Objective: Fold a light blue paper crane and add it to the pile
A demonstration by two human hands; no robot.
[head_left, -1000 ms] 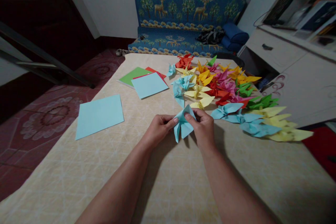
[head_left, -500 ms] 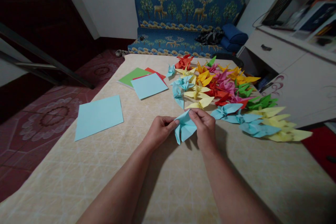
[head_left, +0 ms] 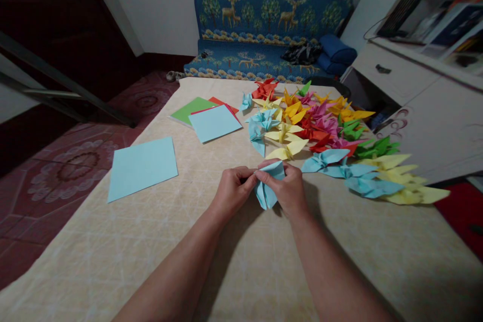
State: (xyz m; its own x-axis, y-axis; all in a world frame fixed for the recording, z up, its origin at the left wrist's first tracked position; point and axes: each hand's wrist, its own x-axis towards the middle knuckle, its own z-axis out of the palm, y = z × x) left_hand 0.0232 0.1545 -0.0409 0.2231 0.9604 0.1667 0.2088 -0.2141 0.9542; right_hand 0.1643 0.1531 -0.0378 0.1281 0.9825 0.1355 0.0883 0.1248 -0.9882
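Note:
A partly folded light blue paper (head_left: 267, 195) is held between both hands, just above the table near the middle of the view. My left hand (head_left: 237, 188) pinches its left side near the top. My right hand (head_left: 289, 186) grips the right side, its thumb lying across the front close to my left fingertips. Two creased points of the paper hang downward, and the part behind my right fingers is hidden. Just beyond the hands lies a pale yellow folded crane (head_left: 287, 150), and a light blue crane (head_left: 325, 159) is to their right.
Many folded cranes in several colours cover the table's (head_left: 151, 241) back right. A light blue sheet (head_left: 143, 168) lies at the left; another blue sheet (head_left: 215, 123) tops red and green ones (head_left: 194, 109). Behind are a blue patterned sofa (head_left: 245, 15) and a white cabinet (head_left: 433, 115).
My right thumb has moved left across the paper toward my left fingers. The paper has turned, and its lower points now hang closer together and more straight down.

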